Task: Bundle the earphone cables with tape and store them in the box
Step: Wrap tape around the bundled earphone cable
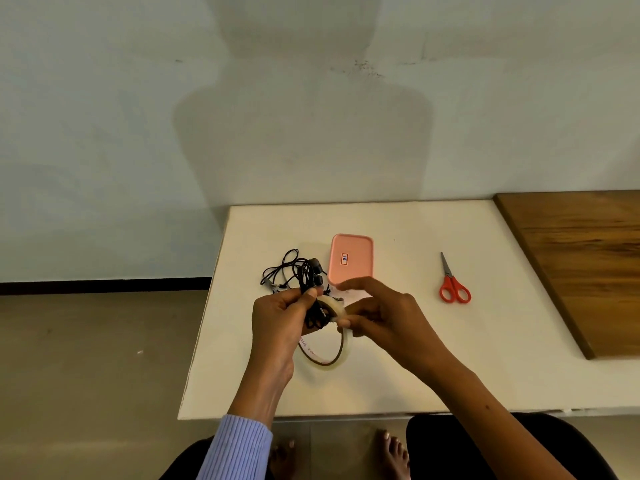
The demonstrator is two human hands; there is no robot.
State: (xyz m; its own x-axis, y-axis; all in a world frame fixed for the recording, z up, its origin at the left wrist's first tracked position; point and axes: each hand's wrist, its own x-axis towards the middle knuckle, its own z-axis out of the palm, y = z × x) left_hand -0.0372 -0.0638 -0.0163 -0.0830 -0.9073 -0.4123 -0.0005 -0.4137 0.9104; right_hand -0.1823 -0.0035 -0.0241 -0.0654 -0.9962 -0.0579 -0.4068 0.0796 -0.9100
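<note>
**Tape going onto gathered cable, above white table**

Items counted: one pink rounded-rectangular plastic box (350, 259), lid on, small label on top; one pair of red-handled scissors (453, 285); one roll of clear adhesive tape (327, 351); black earphone cables (298, 271), number of sets not resolvable in the tangle; two earbuds visible near the top of the bunch.

Left hand (280, 327): fingers curled round the gathered part of the cables, thumb pressing on top. The loose remainder trails onto the white table (398, 368), just left of the box.

Right hand (384, 317): thumb and lower fingers pinch a strip of tape against the bundle; index finger extended forward, its tip over the near edge of the box. The roll hangs below both hands, joined by the strip.

Scissors lie well right of the box, blades pointing away from the person. One wooden board (588, 265) sits at the table's right side. One striped blue sleeve (235, 448) covers the left forearm.
</note>
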